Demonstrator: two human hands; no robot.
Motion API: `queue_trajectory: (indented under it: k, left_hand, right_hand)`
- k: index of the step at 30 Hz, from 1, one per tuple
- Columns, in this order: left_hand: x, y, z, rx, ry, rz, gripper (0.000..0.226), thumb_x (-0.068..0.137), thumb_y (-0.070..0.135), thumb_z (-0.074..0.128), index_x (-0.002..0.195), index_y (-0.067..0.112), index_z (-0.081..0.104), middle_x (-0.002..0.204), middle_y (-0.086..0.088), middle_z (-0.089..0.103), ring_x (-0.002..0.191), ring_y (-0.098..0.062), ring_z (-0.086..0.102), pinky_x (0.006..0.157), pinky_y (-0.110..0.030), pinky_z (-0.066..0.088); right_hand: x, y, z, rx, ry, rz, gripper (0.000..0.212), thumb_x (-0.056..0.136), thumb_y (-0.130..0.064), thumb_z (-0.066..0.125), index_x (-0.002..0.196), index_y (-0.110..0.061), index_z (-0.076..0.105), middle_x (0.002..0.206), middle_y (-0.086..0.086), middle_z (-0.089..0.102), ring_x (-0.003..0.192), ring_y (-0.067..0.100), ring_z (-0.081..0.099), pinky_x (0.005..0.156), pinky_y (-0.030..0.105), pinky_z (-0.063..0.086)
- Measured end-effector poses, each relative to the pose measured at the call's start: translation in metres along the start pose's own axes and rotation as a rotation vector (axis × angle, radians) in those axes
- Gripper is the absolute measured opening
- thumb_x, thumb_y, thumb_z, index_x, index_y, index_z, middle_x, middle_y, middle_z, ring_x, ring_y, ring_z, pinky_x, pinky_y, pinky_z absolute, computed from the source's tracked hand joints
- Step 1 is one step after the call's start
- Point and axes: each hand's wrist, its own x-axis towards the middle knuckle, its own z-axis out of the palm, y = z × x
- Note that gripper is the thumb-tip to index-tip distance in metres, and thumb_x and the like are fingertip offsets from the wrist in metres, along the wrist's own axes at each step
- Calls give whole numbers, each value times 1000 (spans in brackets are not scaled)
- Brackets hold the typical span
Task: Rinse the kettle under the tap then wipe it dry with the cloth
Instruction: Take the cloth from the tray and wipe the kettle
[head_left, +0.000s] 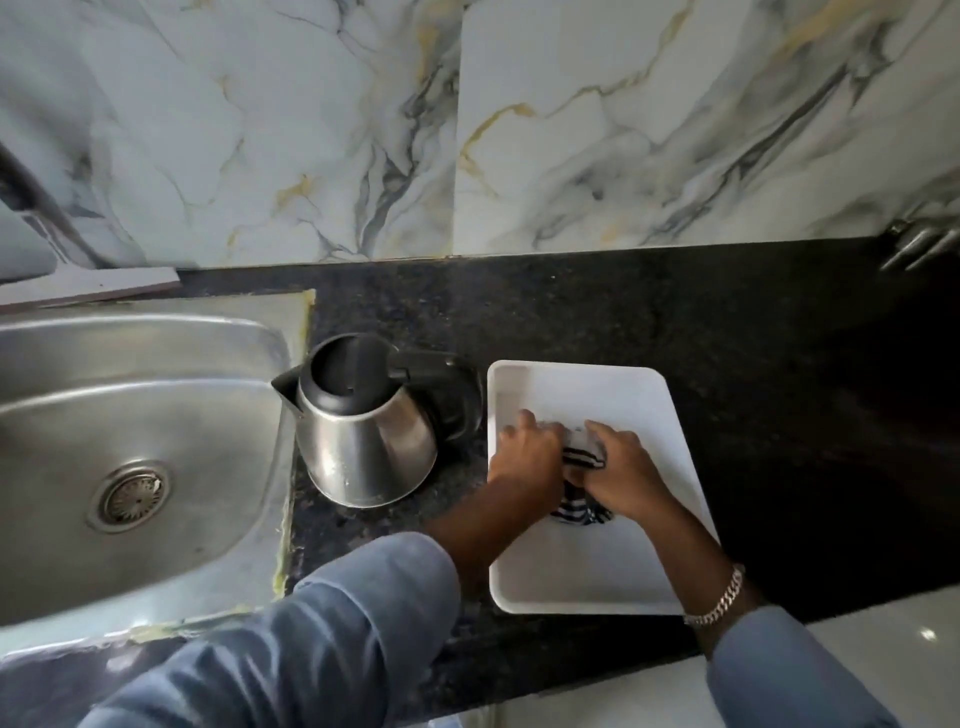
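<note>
Nearest to the camera, two arms in blue-grey sleeves reach forward over the dark speckled surface (675, 322). The right wrist carries a silver chain bracelet (719, 603).

A little farther, a white tray (613, 566) lies on the surface, right of the middle. Both hands are inside it, close together. The left hand (527, 452) and the right hand (623, 467) each have the fingers curled down on a striped cloth (582, 483), dark and white, which is bunched between and under them. Both hands are closed on the cloth, so it seems that the person is gathering it or picking it up from the tray. The tray probably serves to keep the cloth clean and off the surface until it is needed.

Just left of the tray stands the steel kettle (363, 441), upright on the surface, with its black lid closed, its spout turned to the left and its black handle turned to the right, toward the tray. No hand touches it. It stands at the edge of the steel sink (47, 415), which lies on the left with its drain in the middle. Whether the kettle is wet cannot be told clearly. Its place between sink and tray suggests that the wiping is the step coming now.

Farthest, a marble-patterned wall (311, 130) rises behind the surface. A tap is not clearly in view.
</note>
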Motion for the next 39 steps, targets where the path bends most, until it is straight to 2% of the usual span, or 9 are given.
queue_trajectory:
  k: [6, 11, 18, 21, 26, 29, 32, 36, 39]
  left_hand:
    - [-5, -3, -8, -51, 17, 47, 41, 78, 10, 57, 119, 10, 62, 118, -21, 63, 111, -39, 59, 96, -43, 50]
    - [-78, -34, -75, -224, 188, 329, 41, 68, 6, 56, 105, 16, 69, 99, -13, 73, 91, -30, 67, 80, -34, 55]
    - [-112, -123, -187, -56, 526, 428, 26, 80, 5, 57, 99, 9, 73, 97, -9, 76, 88, -24, 68, 78, -24, 46]
    - [-78, -146, -217, 52, 271, 358, 40, 90, 13, 56, 129, 15, 59, 133, -11, 63, 122, -25, 57, 104, -30, 40]
    - [-51, -168, -214, 72, 6, 309, 41, 91, 24, 58, 132, 29, 57, 134, -4, 63, 122, -18, 57, 100, -22, 36]
    - [-48, -167, -212, 65, 61, 280, 41, 90, 15, 56, 128, 32, 59, 134, -1, 63, 125, -18, 55, 105, -21, 35]
    - [-53, -170, -209, 40, 114, 214, 49, 85, 7, 53, 126, 32, 61, 133, -2, 64, 122, -22, 58, 104, -24, 40]
    - [-67, -176, -200, 6, 168, 171, 53, 80, 8, 52, 126, 34, 61, 131, -6, 64, 116, -29, 60, 102, -35, 49]
    - [-74, -175, -194, -36, 221, 151, 47, 81, 13, 53, 124, 30, 63, 124, -10, 68, 108, -30, 64, 96, -40, 53]
  right_hand:
    - [-30, -8, 10, 196, 208, -98, 29, 90, -16, 74, 118, -16, 75, 112, 9, 79, 108, 32, 70, 84, 29, 48]
    - [-96, -43, 8, 540, 239, -207, 31, 85, -11, 80, 100, -37, 73, 91, -13, 79, 92, 11, 73, 79, 31, 57]
    - [-145, -147, 101, 884, 490, -260, 39, 89, -6, 76, 127, -9, 67, 123, 11, 73, 112, 26, 68, 98, 47, 57]
    - [-152, -185, 135, 843, 600, -292, 60, 93, -12, 73, 148, -10, 49, 151, 17, 53, 138, 29, 51, 114, 53, 45]
    - [-137, -223, 171, 648, 758, -457, 75, 95, -45, 66, 159, -29, 30, 173, 10, 3, 159, 15, 9, 126, 34, 22]
    - [-123, -226, 201, 436, 871, -393, 72, 97, -47, 53, 157, -11, 37, 169, 27, 14, 155, 43, 21, 122, 58, 28]
    - [-122, -212, 229, 671, 812, -225, 76, 97, -44, 40, 155, 2, 29, 165, 35, 20, 152, 49, 25, 118, 66, 31]
    - [-114, -230, 207, 974, 839, -79, 69, 101, -46, 36, 154, -4, 38, 161, 30, 36, 148, 43, 37, 119, 58, 35]
    - [-110, -244, 183, 700, 1048, -215, 72, 100, -60, 40, 148, -7, 51, 156, 23, 48, 142, 35, 47, 115, 40, 37]
